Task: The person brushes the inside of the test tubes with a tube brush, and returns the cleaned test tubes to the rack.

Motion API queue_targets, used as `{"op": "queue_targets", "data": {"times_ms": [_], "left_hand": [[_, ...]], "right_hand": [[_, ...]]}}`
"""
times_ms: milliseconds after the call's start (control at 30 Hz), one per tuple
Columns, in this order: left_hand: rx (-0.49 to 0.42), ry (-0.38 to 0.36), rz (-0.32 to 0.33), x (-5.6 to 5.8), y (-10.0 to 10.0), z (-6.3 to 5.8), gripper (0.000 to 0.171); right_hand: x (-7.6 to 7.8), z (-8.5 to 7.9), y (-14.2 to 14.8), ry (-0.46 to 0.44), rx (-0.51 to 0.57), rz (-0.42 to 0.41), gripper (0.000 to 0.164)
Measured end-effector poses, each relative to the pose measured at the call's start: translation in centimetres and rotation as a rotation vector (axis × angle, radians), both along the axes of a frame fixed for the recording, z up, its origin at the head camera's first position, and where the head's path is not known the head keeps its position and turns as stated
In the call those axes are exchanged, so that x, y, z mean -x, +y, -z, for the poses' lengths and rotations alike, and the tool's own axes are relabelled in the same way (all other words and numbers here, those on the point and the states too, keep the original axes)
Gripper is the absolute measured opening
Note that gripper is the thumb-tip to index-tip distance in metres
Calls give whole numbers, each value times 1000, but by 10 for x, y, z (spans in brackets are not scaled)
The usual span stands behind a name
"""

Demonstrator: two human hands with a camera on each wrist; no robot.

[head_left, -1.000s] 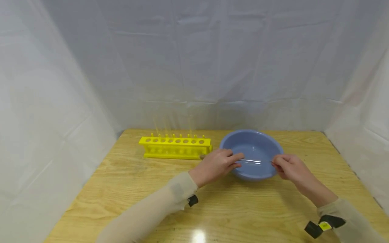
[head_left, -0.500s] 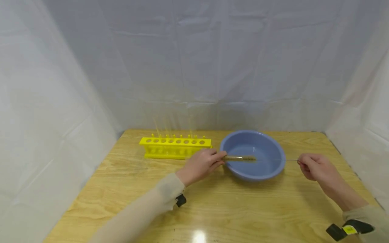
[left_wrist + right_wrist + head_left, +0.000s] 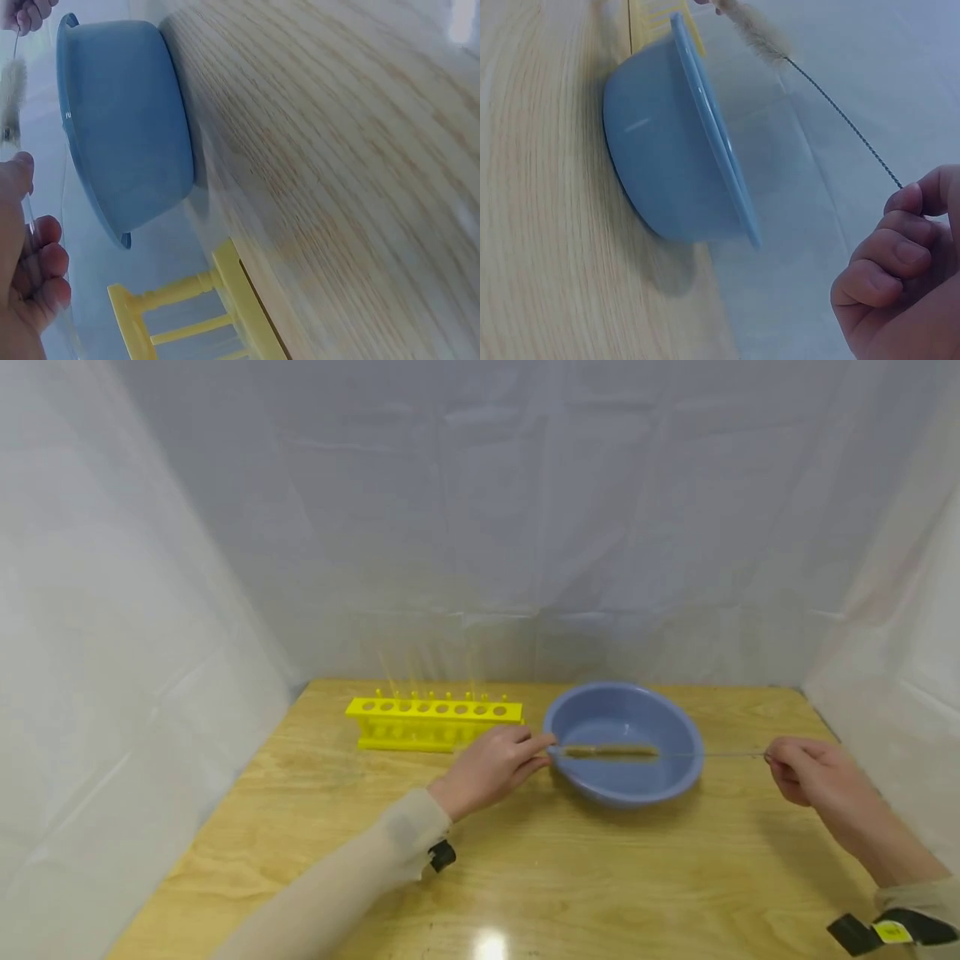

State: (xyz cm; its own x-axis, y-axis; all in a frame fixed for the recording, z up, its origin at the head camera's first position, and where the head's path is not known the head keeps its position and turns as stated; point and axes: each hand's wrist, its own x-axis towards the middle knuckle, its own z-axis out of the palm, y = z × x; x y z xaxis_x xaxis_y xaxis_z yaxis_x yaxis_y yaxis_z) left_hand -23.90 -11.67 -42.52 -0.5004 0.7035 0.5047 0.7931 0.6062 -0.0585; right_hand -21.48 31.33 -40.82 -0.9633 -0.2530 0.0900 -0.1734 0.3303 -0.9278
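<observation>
My left hand (image 3: 491,768) grips a clear glass test tube (image 3: 28,208), mostly hidden by the fingers in the head view. In my right hand (image 3: 817,781), thumb and curled fingers pinch the thin twisted-wire handle of a test tube brush (image 3: 611,752). The brush lies level above the blue basin (image 3: 622,793), its tan bristles out beyond the left fingertips. Fluffy bristles (image 3: 761,34) show in the right wrist view, with the wire running down to the thumb and forefinger.
Left of the basin stands a yellow test tube rack (image 3: 435,718) with a row of holes and upright pegs, partly behind the left hand. Both stand on the wooden table (image 3: 600,877). White sheeting (image 3: 480,527) hangs at the back and sides.
My right hand has moved right, drawing the brush out of the test tube, so the bristles now show. My left hand has shifted left from over the basin to its left rim.
</observation>
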Motion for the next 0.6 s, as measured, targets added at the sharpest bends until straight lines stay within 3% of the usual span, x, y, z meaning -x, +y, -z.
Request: {"op": "queue_targets", "data": {"times_ms": [167,367,600], "left_hand": [[-8,18,-10,0,-4,-1,35],[-43,48,-100,1,-13,-3,34],[15,104,-152,2,-11,-6,31]], "right_hand": [[0,-1,9,-8,-21,20,48],[-2,1,25,30,-13,60,49],[-1,14,25,28,-88,63,49]]}}
